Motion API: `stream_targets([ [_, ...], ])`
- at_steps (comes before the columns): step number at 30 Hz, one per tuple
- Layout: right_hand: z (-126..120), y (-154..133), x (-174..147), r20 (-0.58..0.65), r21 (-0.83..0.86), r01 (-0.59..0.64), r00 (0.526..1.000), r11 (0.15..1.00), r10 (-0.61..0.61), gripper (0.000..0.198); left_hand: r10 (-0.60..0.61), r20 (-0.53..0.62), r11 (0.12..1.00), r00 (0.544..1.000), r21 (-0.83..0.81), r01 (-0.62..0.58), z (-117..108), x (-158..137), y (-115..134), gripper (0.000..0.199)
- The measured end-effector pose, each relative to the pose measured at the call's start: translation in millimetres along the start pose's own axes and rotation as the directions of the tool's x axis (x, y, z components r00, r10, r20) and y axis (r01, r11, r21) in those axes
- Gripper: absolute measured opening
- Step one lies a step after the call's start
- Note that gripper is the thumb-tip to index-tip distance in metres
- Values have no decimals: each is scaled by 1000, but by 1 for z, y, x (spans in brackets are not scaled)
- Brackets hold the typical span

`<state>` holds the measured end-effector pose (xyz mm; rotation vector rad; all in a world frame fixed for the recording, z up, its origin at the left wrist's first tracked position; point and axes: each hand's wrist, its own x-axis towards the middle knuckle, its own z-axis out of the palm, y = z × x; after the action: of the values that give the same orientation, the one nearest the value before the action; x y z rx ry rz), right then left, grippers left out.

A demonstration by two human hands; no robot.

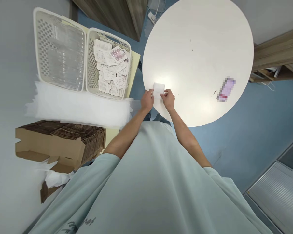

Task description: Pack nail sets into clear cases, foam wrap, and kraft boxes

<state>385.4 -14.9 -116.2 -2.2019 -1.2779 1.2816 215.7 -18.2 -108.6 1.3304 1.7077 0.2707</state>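
Steadiness pays here: with our left hand (pixel 147 100) and right hand (pixel 169 99) half curled, seemingly pinching opposite sides of the small white sheet (pixel 158 90) at the round table's (pixel 197 29) near edge, we should pull evenly.

We're riding on the wearer's head in our single view, facing forward and steeply down, with the shirt (pixel 146 175) filling the near foreground, the left grip (pixel 147 100) and right grip (pixel 169 99) farther off near the middle, the table (pixel 200 42) stretching beyond, and white baskets (pixel 35 42) swept in at wide left.
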Motion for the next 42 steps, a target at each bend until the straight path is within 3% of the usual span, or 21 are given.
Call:
stream_targets([
  [6,-25,11,-20,19,35,35,999,999,-36,28,-1,-73,1000,997,19,2,-5,-23,12,49],
  [17,-78,43,-67,117,180,81,988,980,-103,32,-81,-146,996,986,-41,75,15,-119,37,40],
  [22,-88,45,-82,135,206,102,982,973,-131,33,-75,-177,993,981,-106,56,15,-147,49,37],
  [28,-86,33,-114,88,224,172,977,959,-195,34,-23,-215,985,976,-171,-14,-5,-168,50,35],
  [36,-56,-13,-171,31,176,317,945,932,-327,39,53,-320,948,946,-280,-148,-68,-223,7,36],
  [39,-34,-37,-197,57,179,367,922,913,-382,40,37,-405,938,914,-300,-171,-101,-253,-28,37],
  [42,-7,-59,-224,96,202,415,893,887,-440,42,-23,-510,946,860,-290,-146,-141,-287,-79,39],
])
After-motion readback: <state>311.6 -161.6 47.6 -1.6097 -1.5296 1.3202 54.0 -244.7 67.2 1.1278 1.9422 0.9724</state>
